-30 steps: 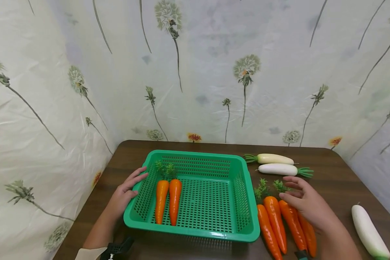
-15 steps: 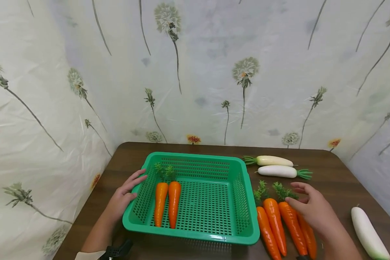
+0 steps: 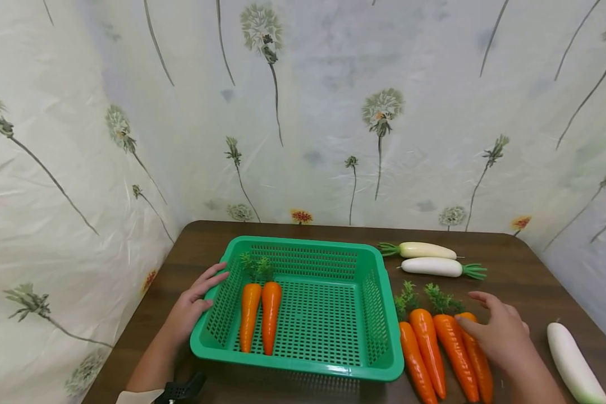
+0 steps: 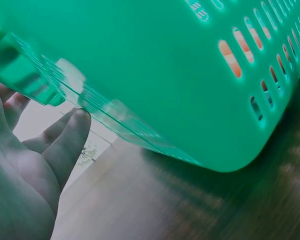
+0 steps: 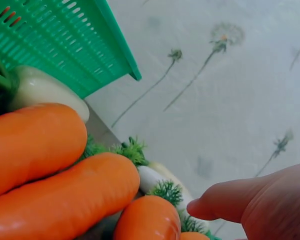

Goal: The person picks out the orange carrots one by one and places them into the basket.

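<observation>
My left hand [image 3: 194,306] rests at the left rim of a green perforated plastic basket [image 3: 303,367], its fingers extended over the edge. In the left wrist view a fingertip touches the basket's outer wall [image 4: 140,90]. Two carrots [image 3: 250,317] with leafy tops lie side by side inside, at the left. Several more carrots [image 3: 426,348] are bunched right of the basket. Over the rightmost carrot [image 3: 477,359] hovers my right hand [image 3: 502,331], thumb near its upper end and fingers spread apart. Whether the thumb touches that carrot I cannot tell.
Two white radishes [image 3: 431,266] with green leaves lie behind the carrots, near the back of the brown table [image 3: 510,258]. Another white radish [image 3: 575,362] lies at far right. A flower-printed sheet [image 3: 323,112] stands behind the table.
My right hand has moved right and slightly nearer, from the carrots' leafy tops to the rightmost carrot, uncovering its upper end. The left hand and basket have stayed in place.
</observation>
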`<act>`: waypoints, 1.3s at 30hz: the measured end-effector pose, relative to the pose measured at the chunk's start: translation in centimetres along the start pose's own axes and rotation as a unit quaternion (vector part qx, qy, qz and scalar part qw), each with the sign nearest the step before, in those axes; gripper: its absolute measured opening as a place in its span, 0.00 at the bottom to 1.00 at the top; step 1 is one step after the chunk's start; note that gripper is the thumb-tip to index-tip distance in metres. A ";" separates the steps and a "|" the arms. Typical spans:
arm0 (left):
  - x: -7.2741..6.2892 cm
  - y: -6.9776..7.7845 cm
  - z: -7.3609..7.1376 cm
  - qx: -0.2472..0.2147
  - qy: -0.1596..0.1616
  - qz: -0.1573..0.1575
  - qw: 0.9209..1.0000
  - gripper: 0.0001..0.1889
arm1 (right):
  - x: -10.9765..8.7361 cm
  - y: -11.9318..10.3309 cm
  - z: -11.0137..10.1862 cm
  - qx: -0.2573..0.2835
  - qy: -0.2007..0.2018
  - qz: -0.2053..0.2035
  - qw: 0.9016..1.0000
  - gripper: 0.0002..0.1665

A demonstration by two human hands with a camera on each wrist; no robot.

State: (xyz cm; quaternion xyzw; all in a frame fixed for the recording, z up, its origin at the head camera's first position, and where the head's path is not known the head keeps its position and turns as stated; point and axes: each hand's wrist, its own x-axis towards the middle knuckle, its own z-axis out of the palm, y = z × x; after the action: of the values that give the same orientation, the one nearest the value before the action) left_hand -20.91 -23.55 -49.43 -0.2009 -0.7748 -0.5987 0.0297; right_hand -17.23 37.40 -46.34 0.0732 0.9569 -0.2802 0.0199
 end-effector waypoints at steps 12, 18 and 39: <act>-0.6 -0.1 -0.4 0.007 0.010 0.006 1.000 0.30 | 0.1 1.5 1.0 0.036 -0.069 0.011 0.997 0.48; -0.6 0.1 -0.2 -0.003 0.006 0.003 1.000 0.31 | 0.0 2.4 1.1 0.032 -0.077 0.011 0.996 0.43; 0.1 -0.3 0.0 -0.006 0.006 -0.011 1.000 0.31 | -0.6 3.2 1.1 0.014 -0.074 0.045 0.996 0.48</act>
State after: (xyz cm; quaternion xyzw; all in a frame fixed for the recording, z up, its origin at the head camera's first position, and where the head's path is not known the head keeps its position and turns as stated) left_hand -21.09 -23.62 -49.67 -0.1889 -0.7732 -0.6047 0.0271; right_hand -16.12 39.44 -48.91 0.0957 0.9446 -0.2970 0.1021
